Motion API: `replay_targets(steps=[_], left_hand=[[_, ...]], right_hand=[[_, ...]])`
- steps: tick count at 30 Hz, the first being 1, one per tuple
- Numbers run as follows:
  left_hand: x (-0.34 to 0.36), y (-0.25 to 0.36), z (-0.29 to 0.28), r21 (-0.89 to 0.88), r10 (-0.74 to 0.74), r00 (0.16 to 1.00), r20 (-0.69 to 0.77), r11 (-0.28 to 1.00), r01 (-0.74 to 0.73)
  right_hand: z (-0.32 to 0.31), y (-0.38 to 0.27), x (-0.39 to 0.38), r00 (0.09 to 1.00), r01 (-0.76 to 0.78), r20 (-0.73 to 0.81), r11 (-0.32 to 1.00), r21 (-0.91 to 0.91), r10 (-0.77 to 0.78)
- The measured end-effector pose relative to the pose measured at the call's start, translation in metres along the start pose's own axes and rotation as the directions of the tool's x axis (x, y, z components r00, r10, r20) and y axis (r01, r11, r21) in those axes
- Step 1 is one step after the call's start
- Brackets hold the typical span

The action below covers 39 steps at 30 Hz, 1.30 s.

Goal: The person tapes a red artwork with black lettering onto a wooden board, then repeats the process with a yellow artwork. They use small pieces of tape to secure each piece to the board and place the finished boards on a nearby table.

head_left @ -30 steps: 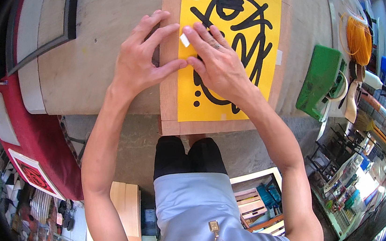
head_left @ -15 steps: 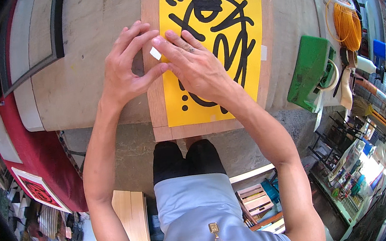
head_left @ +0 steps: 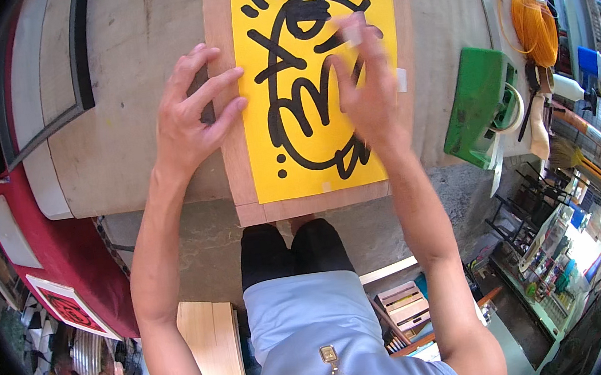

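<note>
"Fixing that yellow sheet (head_left: 324, 134), flat on the wooden board (head_left: 241, 172), I'd guess?"

"Seems so. Left hand (head_left: 194, 119) curves loose, pinching nothing, at the board's left side; right hand (head_left: 373, 93) is blurred over the board, grip impossible to tell."

"Next?"

"Probably calls for a steady sheet, light pressing."

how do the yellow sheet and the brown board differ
The yellow sheet is bright and boldly marked in black, while the brown board is duller, with no such marks showing. The sheet is smaller and lies on top; the board extends beyond it. Both look flat and roughly rectangular.
</note>
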State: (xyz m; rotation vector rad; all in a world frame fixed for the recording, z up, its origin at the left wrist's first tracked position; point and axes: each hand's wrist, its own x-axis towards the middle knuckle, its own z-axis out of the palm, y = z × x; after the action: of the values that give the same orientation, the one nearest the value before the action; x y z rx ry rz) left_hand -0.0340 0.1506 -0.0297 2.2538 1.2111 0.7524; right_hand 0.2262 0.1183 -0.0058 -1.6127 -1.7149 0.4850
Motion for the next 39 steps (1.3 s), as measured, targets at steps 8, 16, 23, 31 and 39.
replay_targets(steps=[8,16,23,31,39], left_hand=[[0.002,0.003,0.000,-0.036,-0.022,1.000,0.009,0.999,0.023],[0.004,0.002,-0.001,-0.021,0.008,1.000,-0.007,1.000,-0.008],[0.003,0.003,0.000,-0.013,-0.016,1.000,-0.008,1.000,0.016],[0.004,0.005,0.001,-0.035,-0.050,0.998,-0.028,0.998,0.049],[0.007,0.005,-0.005,-0.285,-0.133,0.987,-0.089,0.953,0.102]], right_hand=[[-0.013,0.054,0.014,0.989,0.140,0.021,0.905,-0.401,-0.143],[0.037,0.018,0.018,0.978,0.206,0.095,0.947,-0.247,-0.188],[0.062,-0.011,0.020,0.940,0.285,0.237,0.947,-0.150,-0.246],[0.066,-0.015,0.019,0.934,0.314,0.232,0.934,-0.171,-0.272],[0.065,-0.016,0.020,0.936,0.288,0.243,0.951,-0.114,-0.255]])
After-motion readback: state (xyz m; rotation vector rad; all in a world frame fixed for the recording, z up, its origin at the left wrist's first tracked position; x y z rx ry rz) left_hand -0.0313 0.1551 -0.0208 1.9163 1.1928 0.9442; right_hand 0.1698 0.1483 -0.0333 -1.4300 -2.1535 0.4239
